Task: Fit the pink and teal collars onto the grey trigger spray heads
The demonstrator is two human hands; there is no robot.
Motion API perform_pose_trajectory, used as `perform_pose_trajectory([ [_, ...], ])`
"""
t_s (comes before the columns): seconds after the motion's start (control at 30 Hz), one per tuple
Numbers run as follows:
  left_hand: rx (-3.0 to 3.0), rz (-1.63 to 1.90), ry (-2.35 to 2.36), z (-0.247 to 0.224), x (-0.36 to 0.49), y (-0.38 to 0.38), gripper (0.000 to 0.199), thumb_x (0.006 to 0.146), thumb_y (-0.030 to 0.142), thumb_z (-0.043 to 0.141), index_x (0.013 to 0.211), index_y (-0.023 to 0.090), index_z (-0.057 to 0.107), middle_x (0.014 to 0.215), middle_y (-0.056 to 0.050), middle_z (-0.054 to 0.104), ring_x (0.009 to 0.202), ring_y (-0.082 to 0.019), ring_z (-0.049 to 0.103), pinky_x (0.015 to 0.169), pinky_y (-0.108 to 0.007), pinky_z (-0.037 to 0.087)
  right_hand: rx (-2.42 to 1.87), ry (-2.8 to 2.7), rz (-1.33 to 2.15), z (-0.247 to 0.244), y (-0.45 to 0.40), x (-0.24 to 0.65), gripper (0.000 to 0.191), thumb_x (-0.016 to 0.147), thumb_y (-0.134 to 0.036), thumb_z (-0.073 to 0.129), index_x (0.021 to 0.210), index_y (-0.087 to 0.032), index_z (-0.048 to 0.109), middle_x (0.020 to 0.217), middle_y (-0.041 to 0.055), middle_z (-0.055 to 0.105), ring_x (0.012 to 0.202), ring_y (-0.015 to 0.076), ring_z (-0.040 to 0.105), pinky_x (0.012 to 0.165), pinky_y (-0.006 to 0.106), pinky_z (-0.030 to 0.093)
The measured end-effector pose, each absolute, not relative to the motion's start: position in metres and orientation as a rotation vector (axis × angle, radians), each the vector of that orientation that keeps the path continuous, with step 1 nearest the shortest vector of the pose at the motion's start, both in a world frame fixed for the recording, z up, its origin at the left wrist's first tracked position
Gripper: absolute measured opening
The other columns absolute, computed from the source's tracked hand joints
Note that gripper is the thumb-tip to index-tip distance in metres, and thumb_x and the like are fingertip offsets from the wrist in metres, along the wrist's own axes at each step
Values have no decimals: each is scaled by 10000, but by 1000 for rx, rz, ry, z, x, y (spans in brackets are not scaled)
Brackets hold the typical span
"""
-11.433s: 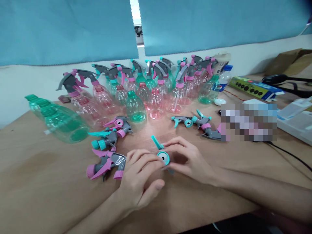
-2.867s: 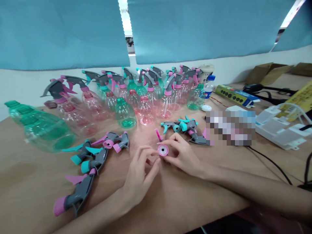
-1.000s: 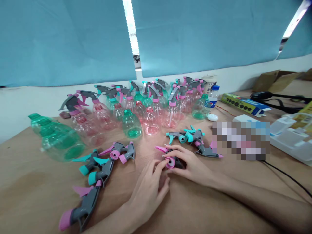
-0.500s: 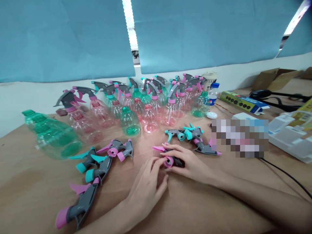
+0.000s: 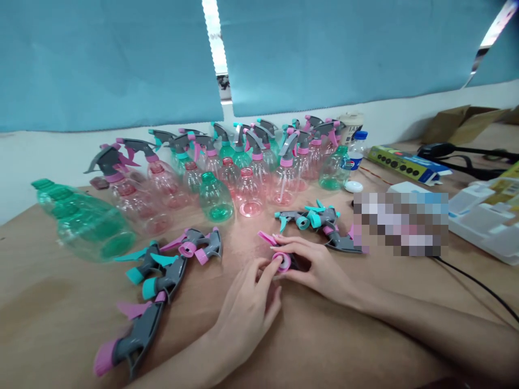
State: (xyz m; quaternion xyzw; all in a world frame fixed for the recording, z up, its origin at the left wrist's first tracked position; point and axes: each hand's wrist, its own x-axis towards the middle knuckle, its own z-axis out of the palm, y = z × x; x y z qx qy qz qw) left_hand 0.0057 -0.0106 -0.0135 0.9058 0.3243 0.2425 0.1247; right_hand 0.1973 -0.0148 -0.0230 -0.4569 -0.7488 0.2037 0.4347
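Observation:
My right hand (image 5: pixel 312 262) grips a grey spray trigger head with a pink collar (image 5: pixel 285 262), its open end turned towards my left hand. Its pink lever (image 5: pixel 266 238) sticks out beyond my right fingertips. The index finger of my left hand (image 5: pixel 253 294) presses at the collar's mouth, where a small whitish part shows. The left thumb stays apart from the index finger. Loose grey trigger heads with pink or turquoise parts lie left of my hands, one (image 5: pixel 140 329) nearest me. More, including a turquoise-and-grey head (image 5: pixel 322 216), lie just beyond my right hand.
Behind stand pink and green bottles, several topped with trigger heads; an uncapped green bottle (image 5: pixel 216 200) and pink bottle (image 5: pixel 248 194) are in front. Green bottles (image 5: pixel 89 227) lie at left. A Pepsi bottle (image 5: pixel 357 151), a clear plastic case (image 5: pixel 482 227) and a black cable (image 5: pixel 474 286) are at right.
The trigger head has turned in my right hand, so its collar faces more upward and its lever is tilted. My left index finger has moved onto the collar's mouth, where a whitish part now shows.

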Motion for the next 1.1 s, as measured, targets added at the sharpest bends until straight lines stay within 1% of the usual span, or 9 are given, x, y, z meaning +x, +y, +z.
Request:
perform_pose_trajectory([
  [0.2,2666,718,941,-15,6,-6,456,855,92,449,1289,222,399,1089,-94,550,911,-215,587,782,-390,536,-1126,-1848,527,-24,-17,196,297,780,-268,694,1070,-235,639,1189,70,651,1184,244,557,1000,454,460],
  [0.4,2578,726,857,-11,8,0,420,844,106,488,1242,224,420,1087,-77,536,942,-203,574,794,-359,524,-1126,-1833,550,-23,-17,196,285,778,-280,697,1050,-220,637,1177,77,656,1185,237,555,1003,449,457],
  [0.5,2474,744,845,-6,7,0,332,847,143,514,1166,223,473,1075,-61,532,967,-194,573,825,-350,512,-1113,-1861,556,-22,-16,197,280,781,-278,694,1049,-217,634,1201,76,642,1185,228,554,1003,428,456],
  [0.57,2419,742,855,-4,6,-1,285,851,172,528,1129,222,496,1067,-53,529,951,-185,580,832,-346,510,-1117,-1879,561,-21,-16,197,274,782,-272,693,1043,-217,634,1195,71,645,1170,217,564,994,406,461],
  [0.7,2360,724,852,-2,5,-2,267,851,192,543,1114,224,506,1078,-42,524,891,-159,593,814,-327,516,-1138,-1906,554,-17,-17,197,272,783,-269,692,1047,-237,637,1141,47,665,1115,210,596,951,389,484],
  [0.9,2224,738,820,1,5,1,103,894,185,484,985,207,526,993,-23,536,816,-132,578,749,-280,516,-1130,-1942,568,-15,-18,198,230,802,-277,674,1024,-219,645,1178,72,639,1163,213,562,973,385,461],
  [1.0,2210,715,839,2,6,3,80,901,174,476,944,199,538,953,-12,531,770,-117,567,731,-266,510,-1126,-1960,559,-15,-18,198,243,803,-287,674,1033,-214,647,1171,78,638,1155,207,565,968,371,463],
  [1.1,2214,739,839,2,6,4,95,917,181,452,931,194,545,957,-19,516,754,-108,566,711,-254,513,-1117,-1988,544,-16,-18,197,261,802,-295,674,1047,-210,642,1175,90,633,1145,216,571,961,385,468],
])
